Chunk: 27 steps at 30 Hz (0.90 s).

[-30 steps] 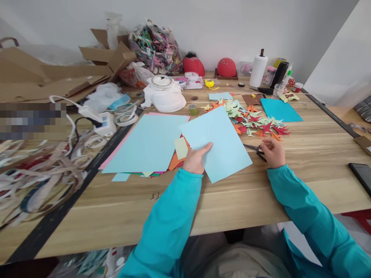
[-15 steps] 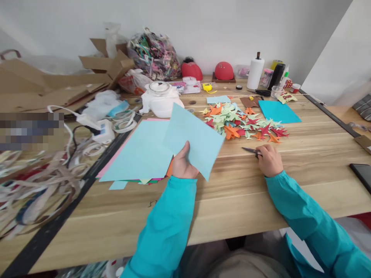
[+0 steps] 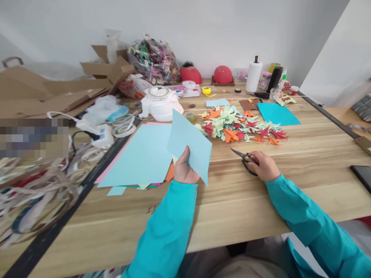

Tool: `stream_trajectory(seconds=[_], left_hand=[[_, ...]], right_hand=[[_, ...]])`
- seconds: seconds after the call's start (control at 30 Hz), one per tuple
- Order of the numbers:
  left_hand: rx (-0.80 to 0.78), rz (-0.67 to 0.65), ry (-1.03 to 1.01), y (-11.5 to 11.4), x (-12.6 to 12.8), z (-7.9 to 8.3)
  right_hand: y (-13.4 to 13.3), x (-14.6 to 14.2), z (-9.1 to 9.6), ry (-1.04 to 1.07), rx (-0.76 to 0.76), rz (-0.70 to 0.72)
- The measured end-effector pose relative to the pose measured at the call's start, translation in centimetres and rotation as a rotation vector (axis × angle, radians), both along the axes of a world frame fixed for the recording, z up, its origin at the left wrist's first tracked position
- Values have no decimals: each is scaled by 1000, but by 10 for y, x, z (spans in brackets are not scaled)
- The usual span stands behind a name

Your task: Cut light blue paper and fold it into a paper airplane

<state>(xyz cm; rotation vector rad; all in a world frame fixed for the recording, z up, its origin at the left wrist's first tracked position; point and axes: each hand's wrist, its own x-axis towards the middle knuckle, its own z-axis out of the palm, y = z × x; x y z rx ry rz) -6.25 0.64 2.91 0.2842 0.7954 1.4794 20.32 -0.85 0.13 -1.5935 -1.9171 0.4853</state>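
A light blue sheet of paper is pinched in my left hand, thumb on the near face. It is held tilted above the table, beside a stack of coloured paper with a light blue sheet on top. My right hand grips black-handled scissors by a handle loop, their blades pointing left. Beyond the scissors lies a pile of folded paper cranes in pale green, orange and red. The fingertips of my left hand are hidden behind the sheet.
A bright blue sheet lies right of the cranes. A roll of tape stands behind the held sheet. Tangled straps and a white power adapter crowd the left. A phone rests at the right edge.
My right hand has lifted the scissors, and more of their handles and blades now show. The sheet in my left hand has turned, looking narrower.
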Motion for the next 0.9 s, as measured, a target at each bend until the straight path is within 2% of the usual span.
stream_trajectory(seconds=[0.13,0.2,0.27,0.4,0.57,0.63,0.8,0.9], left_hand=[[-44,27,-115,-2,4,5],[-61,72,-181,-3,8,9],[-61,83,-218,-4,12,12],[-39,69,-255,-6,16,14],[-65,76,-247,-7,19,10],[-67,86,-222,-6,19,8],[-39,83,-182,-5,19,6],[-41,81,-172,-6,19,6]], right_hand=[[0,-5,12,828,-158,104],[-2,-7,21,1098,-144,140],[-5,-9,27,1248,-166,190],[-9,-14,22,1312,-281,321],[-13,-21,9,1130,-262,309],[-15,-22,8,1138,-294,330],[-21,-19,6,1163,-404,504],[-20,-18,6,1177,-439,485]])
